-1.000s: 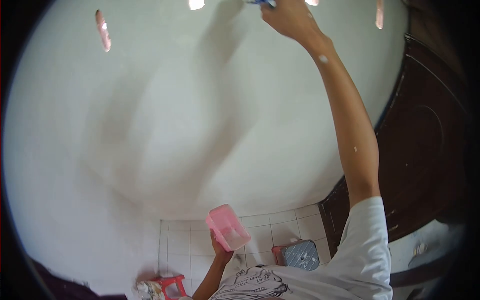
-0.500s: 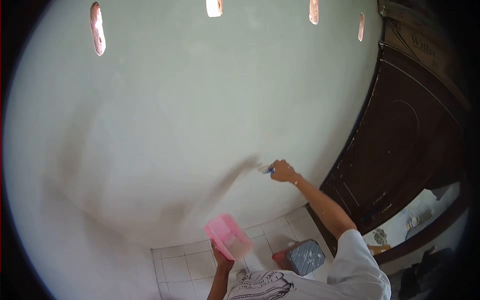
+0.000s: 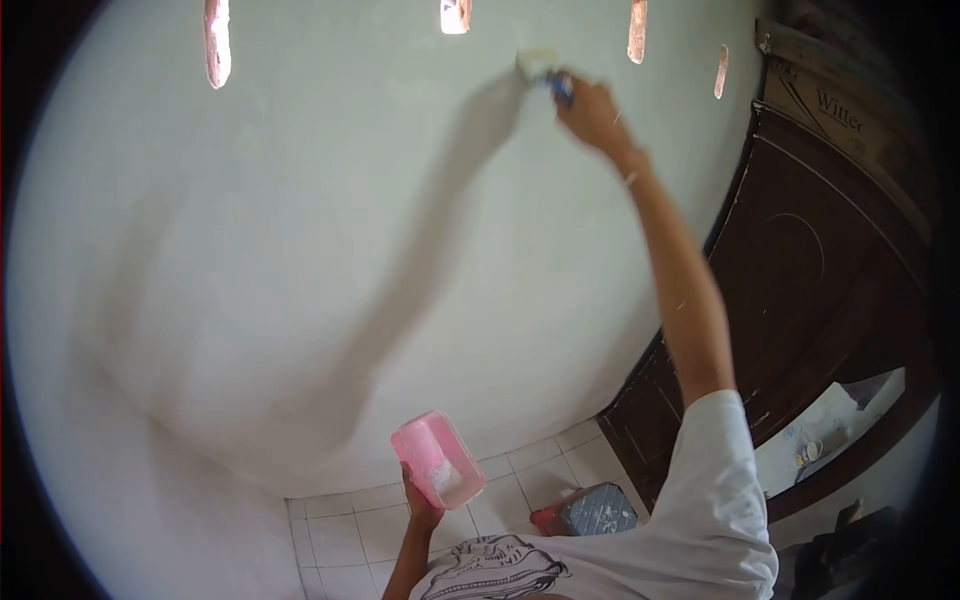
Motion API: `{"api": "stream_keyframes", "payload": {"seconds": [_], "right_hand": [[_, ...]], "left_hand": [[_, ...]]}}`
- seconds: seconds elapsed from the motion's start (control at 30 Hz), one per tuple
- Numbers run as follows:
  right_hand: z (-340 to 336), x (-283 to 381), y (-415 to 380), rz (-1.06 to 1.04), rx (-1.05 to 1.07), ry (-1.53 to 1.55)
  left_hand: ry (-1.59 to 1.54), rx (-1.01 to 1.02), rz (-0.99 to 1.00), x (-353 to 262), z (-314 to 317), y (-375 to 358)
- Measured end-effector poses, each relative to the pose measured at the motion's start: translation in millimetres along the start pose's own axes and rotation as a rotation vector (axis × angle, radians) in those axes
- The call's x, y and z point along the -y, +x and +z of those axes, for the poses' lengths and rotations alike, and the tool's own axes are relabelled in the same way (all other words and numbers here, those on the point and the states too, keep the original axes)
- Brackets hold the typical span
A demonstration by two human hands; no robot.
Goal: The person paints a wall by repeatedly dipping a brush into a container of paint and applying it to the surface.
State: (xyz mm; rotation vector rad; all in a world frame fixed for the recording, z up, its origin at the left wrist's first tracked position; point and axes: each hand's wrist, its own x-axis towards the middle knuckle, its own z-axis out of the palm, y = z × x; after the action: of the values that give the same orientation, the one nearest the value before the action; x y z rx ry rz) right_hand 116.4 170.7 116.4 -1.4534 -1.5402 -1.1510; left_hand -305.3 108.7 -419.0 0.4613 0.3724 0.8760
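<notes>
My right hand [image 3: 592, 112] is closed around the blue handle of a paintbrush [image 3: 541, 66], arm stretched upward. The pale bristles are at the upper part of the light wall [image 3: 330, 220], and a long arm shadow runs down from them. My left hand [image 3: 421, 503] grips the side of a pink plastic container [image 3: 464, 443] low in front of me. The container is tilted and has whitish paint [image 3: 452, 482] inside. The left fingertips are partly hidden by the container.
A dark wooden cabinet [image 3: 790, 260] with a mirror [image 3: 830, 430] stands at the right, with a cardboard box [image 3: 835, 115] on top. A grey-topped red stool or box [image 3: 597, 512] sits on the white tiled floor [image 3: 335, 537]. Several narrow openings [image 3: 217, 45] cut through the wall high up.
My right hand has swept the paintbrush from low on the wall to high near the openings. My left hand still holds the pink container, and the view has shifted slightly.
</notes>
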Motion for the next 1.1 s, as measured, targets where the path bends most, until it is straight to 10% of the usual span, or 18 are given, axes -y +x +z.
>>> {"api": "stream_keyframes", "payload": {"seconds": [0.2,0.4,0.57,0.73,0.8,1.1], "right_hand": [[78,103,-244,0.405,0.319,-0.072],[98,56,-359,0.489,0.873,0.133],[28,4,-153,0.205,0.584,0.062],[-40,26,-46,0.422,0.137,0.152],[3,7,-84,0.147,0.012,0.078],[134,69,-468,0.583,0.697,0.285]], "left_hand": [[-0.056,0.092,0.014,12,9,-11],[-0.006,-0.024,0.002,21,20,-10],[-0.105,-0.025,-0.049,48,12,-3],[0.019,-0.061,-0.055,51,39,-11],[-0.042,-0.063,-0.074,53,40,-12],[0.052,-0.138,0.125,68,38,-32]]}}
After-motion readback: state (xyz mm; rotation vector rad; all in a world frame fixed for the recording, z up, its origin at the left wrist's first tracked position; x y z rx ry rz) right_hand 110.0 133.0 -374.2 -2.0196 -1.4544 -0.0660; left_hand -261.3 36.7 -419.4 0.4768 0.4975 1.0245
